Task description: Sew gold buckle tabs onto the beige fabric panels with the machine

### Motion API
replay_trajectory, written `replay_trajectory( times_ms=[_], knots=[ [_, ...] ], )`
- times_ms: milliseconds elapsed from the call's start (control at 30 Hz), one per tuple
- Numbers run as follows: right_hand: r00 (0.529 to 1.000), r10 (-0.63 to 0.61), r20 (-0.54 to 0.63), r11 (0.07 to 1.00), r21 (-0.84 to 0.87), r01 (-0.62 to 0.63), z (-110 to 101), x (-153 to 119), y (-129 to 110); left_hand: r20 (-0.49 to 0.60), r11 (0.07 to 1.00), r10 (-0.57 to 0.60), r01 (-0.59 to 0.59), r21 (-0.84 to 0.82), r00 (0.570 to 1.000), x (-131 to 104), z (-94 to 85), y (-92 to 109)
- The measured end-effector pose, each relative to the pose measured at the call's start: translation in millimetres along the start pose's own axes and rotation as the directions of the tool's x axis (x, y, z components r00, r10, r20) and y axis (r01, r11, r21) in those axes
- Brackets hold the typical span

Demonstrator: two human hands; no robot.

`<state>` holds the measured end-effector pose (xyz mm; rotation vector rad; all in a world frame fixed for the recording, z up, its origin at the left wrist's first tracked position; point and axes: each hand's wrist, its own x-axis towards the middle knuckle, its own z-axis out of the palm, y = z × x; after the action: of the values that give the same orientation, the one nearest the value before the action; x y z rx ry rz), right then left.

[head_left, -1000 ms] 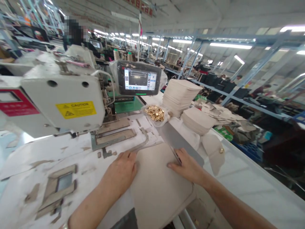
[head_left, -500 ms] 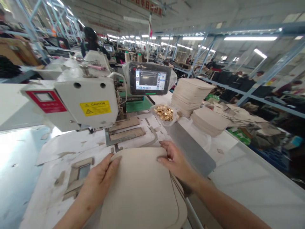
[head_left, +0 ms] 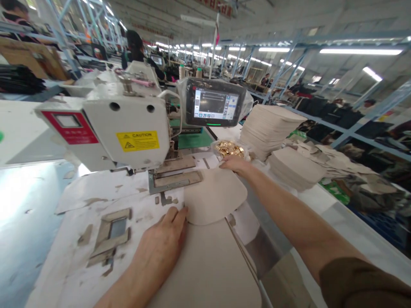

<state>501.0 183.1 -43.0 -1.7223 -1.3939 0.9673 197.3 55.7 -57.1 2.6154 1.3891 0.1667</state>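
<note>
A beige panel with rounded corners [head_left: 215, 196] lies flat beside the machine's clamp frame [head_left: 176, 182], overlapping the near end of a stack of matching panels [head_left: 208, 265]. My left hand [head_left: 167, 235] has its fingers closed at the panel's left near edge; the thumb is hidden. Further out, my right hand [head_left: 236, 164] pinches the panel's far right edge, close to a clear bag of small gold metal pieces [head_left: 229, 149]. The white sewing machine head [head_left: 128, 124] with its caution label stands to the left of the panel.
A lit control screen [head_left: 213, 105] stands behind the clamp. Two stacks of beige panels, one tall [head_left: 269, 128] and one lower [head_left: 295, 167], sit at right. A metal-cornered template frame [head_left: 112, 235] lies on the left of the table. A person [head_left: 135, 47] sits beyond the machine.
The top panel has slid forward off the stack toward the clamp frame. My right hand has reached forward with it, and my left hand has shifted right to its near edge.
</note>
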Motion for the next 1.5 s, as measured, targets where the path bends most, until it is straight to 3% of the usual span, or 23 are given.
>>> replay_trajectory(
  times_ms=[100, 200, 300, 433, 500, 667, 767, 900, 1000, 1133, 1267, 1500],
  knots=[
    [0.995, -0.017, 0.102, 1.0, 0.009, 0.016, 18.6, 34.7, -10.8, -0.162, 0.994, 0.092, -0.082, 0.067, 0.982, -2.2, 10.8, -7.0],
    [0.984, -0.054, 0.167, 0.998, 0.042, 0.048, 27.1, 49.7, -22.2, -0.251, 0.982, 0.184, -0.167, 0.09, 0.95, -4.8, 19.6, -12.8],
    [0.984, -0.048, 0.171, 0.998, 0.058, 0.039, 22.0, 48.3, -24.5, -0.265, 0.98, 0.198, -0.188, 0.066, 0.944, -6.7, 23.3, -16.8],
    [0.979, 0.145, 0.143, 0.979, 0.12, -0.163, 7.4, 33.3, -5.8, -0.274, 0.98, 0.199, -0.185, 0.077, 0.941, -6.1, 24.5, -18.8],
    [0.973, 0.189, 0.131, 0.975, 0.092, -0.202, 4.8, 27.1, 6.5, -0.286, 0.977, 0.213, -0.194, 0.093, 0.934, -4.8, 25.6, -18.3],
    [0.998, 0.01, -0.063, 0.999, 0.052, -0.007, 27.0, 37.8, 13.3, -0.295, 0.966, 0.255, -0.228, 0.122, 0.921, -3.1, 29.0, -15.8],
    [0.977, -0.136, -0.165, 0.987, -0.11, 0.118, 52.0, 60.9, 0.4, -0.27, 0.979, 0.198, -0.175, 0.105, 0.942, -2.7, 28.8, -16.9],
    [0.952, -0.249, -0.176, 0.923, -0.342, 0.178, 81.9, 87.9, -18.3, -0.228, 0.992, 0.093, -0.07, 0.108, 0.969, 0.6, 25.9, -20.8],
    [0.946, -0.285, -0.153, 0.886, -0.419, 0.199, 95.4, 96.2, -24.6, -0.21, 0.99, 0.07, -0.041, 0.137, 0.975, 3.0, 24.4, -22.3],
    [0.945, -0.289, -0.151, 0.875, -0.444, 0.196, 97.6, 94.7, -22.7, -0.278, 0.985, 0.058, -0.009, 0.175, 0.959, 1.8, 25.9, -20.9],
    [0.95, -0.266, -0.161, 0.862, -0.481, 0.16, 93.3, 87.6, -19.5, -0.332, 0.975, 0.13, -0.06, 0.213, 0.934, -0.9, 28.5, -17.5],
    [0.919, -0.365, -0.15, 0.809, -0.539, 0.233, 90.5, 75.9, -23.6, -0.351, 0.975, 0.101, -0.023, 0.219, 0.931, 0.1, 28.7, -15.1]
  ],
)
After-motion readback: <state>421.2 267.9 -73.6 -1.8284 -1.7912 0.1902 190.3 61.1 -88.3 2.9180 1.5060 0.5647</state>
